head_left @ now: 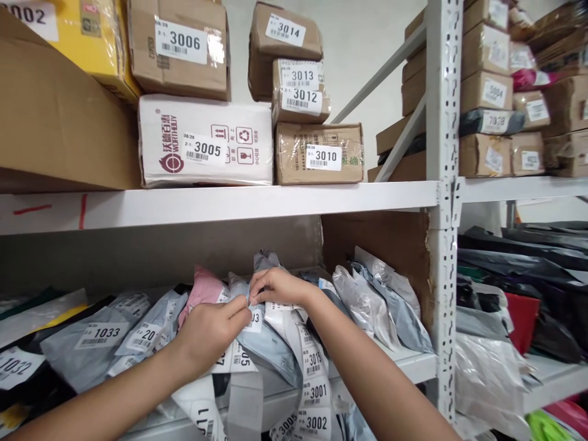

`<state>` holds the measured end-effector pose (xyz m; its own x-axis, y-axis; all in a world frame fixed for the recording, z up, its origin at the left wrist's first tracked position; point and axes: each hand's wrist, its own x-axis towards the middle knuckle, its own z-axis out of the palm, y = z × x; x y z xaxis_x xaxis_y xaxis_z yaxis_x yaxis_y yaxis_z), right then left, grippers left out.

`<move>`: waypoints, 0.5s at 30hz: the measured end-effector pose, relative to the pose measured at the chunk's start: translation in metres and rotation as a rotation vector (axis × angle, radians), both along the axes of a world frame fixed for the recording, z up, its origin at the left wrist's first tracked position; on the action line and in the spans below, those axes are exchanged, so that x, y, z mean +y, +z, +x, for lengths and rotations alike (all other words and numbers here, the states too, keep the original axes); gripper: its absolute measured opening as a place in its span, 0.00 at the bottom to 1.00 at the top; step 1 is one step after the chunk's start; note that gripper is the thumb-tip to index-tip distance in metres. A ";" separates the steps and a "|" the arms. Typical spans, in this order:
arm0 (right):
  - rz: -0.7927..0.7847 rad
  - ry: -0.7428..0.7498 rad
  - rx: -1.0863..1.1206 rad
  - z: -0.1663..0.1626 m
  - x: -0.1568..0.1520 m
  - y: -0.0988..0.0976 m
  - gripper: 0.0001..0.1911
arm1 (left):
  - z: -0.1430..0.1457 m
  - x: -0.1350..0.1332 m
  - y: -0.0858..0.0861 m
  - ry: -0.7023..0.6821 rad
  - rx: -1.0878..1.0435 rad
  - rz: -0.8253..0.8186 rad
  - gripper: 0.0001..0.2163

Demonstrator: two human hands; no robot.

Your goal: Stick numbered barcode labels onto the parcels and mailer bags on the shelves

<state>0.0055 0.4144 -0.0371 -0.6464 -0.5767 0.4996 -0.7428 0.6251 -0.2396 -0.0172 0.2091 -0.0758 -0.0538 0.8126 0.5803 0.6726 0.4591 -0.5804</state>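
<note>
On the lower shelf, my left hand (214, 334) and my right hand (278, 286) meet at a light blue-grey plastic mailing bag (271, 349). The fingertips of both are pinched together at its upper part, just above a white barcode label (254, 321) ending in 3. My left fingers partly cover that label. A long strip of number labels (313, 392), printed 3015, 3001 and 3002, hangs down in front of the shelf below my right hand. Another label strip (245, 392) dangles below my left hand. Where the strips begin is hidden.
Several mailing bags lean in a row, among them a grey bag (98, 337) labelled 1033 and a pink bag (209, 285). Numbered cartons (206, 162) stand on the upper shelf (257, 202). A white metal post (443, 257) rises at right, with another loaded rack beyond.
</note>
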 end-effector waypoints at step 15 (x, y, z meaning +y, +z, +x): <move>-0.198 -0.211 0.167 0.043 -0.024 -0.017 0.11 | 0.012 -0.014 0.018 -0.097 -0.876 0.213 0.24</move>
